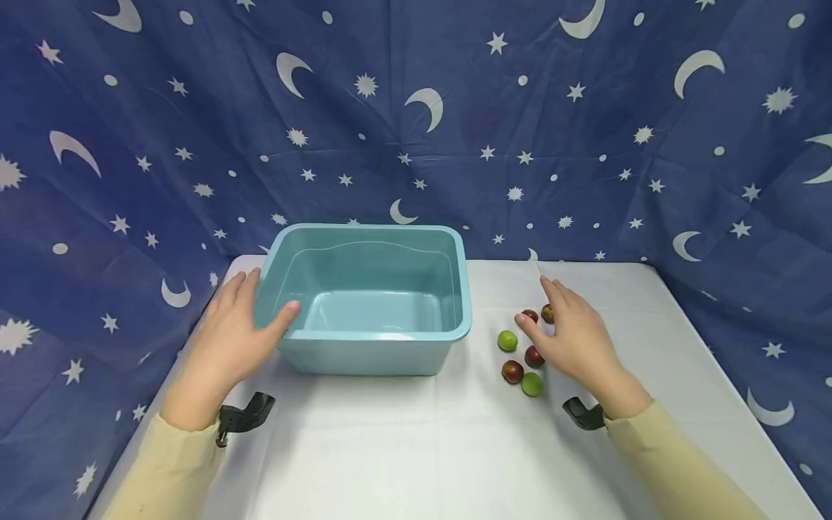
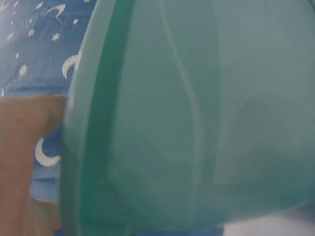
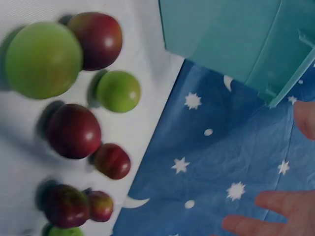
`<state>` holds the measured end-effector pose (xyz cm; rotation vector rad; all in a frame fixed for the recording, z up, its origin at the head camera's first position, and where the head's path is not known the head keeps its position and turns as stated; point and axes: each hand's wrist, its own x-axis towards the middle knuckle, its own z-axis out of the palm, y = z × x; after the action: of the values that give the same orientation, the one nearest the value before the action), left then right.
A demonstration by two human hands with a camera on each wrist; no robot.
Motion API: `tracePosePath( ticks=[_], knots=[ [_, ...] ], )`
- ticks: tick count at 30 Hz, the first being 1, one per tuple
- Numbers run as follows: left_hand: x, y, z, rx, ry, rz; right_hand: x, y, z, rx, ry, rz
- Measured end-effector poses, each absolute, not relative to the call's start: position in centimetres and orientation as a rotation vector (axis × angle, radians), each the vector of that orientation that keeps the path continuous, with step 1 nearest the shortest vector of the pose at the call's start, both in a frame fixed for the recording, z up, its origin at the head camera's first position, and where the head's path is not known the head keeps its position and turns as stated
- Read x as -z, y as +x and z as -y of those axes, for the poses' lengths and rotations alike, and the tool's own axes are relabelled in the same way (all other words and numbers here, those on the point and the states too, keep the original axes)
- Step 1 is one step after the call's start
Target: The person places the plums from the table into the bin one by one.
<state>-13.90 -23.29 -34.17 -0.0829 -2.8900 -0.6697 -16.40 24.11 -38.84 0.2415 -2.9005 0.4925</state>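
Held the left hand (image 1: pixel 227 345) with fingers nearly straight and thumb spread wide, uncurled, at the left side and near-left corner of the blue basin (image 1: pixel 370 354); could not tell whether touching its rim. Held the right hand (image 1: pixel 575 339) with fingers straight and thumb apart, gripping nothing, over the right side of a loose cluster of red fruits (image 1: pixel 512 372) and green fruits (image 1: pixel 531 384), partly covering some. Saw these lying between the basin and the right edge of the white-covered table (image 1: pixel 364 448). Saw the basin standing upright toward the table's far-left corner. Wore black mounts (image 1: pixel 245 413) and pale yellow sleeves (image 1: pixel 165 466). Faced a blue curtain (image 1: pixel 390 108) with white moons and stars.
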Motion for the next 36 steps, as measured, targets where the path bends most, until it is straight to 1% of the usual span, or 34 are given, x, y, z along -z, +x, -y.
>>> tracePosePath(
  ticks=[6,13,19,29,32,36],
  knots=[
    [35.4,-13.9,24.7,0.854,-0.090,2.832,39.4,-16.4,-26.1,-0.661,0.193,2.903],
    [37.0,-14.1,25.7,1.107,-0.084,2.759,40.5,-16.7,-29.4,-0.881,0.014,2.924],
    [38.4,-14.0,25.7,1.366,-0.077,2.636,41.6,-16.8,-32.5,-1.094,-0.160,2.927],
    [39.6,-13.9,25.1,1.458,-0.073,2.431,44.9,-16.5,-36.1,-1.415,-0.423,2.952],
    [39.8,-14.0,25.0,1.486,-0.063,2.396,45.8,-16.3,-36.8,-1.448,-0.459,3.011],
    [39.9,-14.1,24.8,1.488,-0.047,2.396,46.8,-16.1,-37.8,-1.411,-0.436,3.076]
  ],
)
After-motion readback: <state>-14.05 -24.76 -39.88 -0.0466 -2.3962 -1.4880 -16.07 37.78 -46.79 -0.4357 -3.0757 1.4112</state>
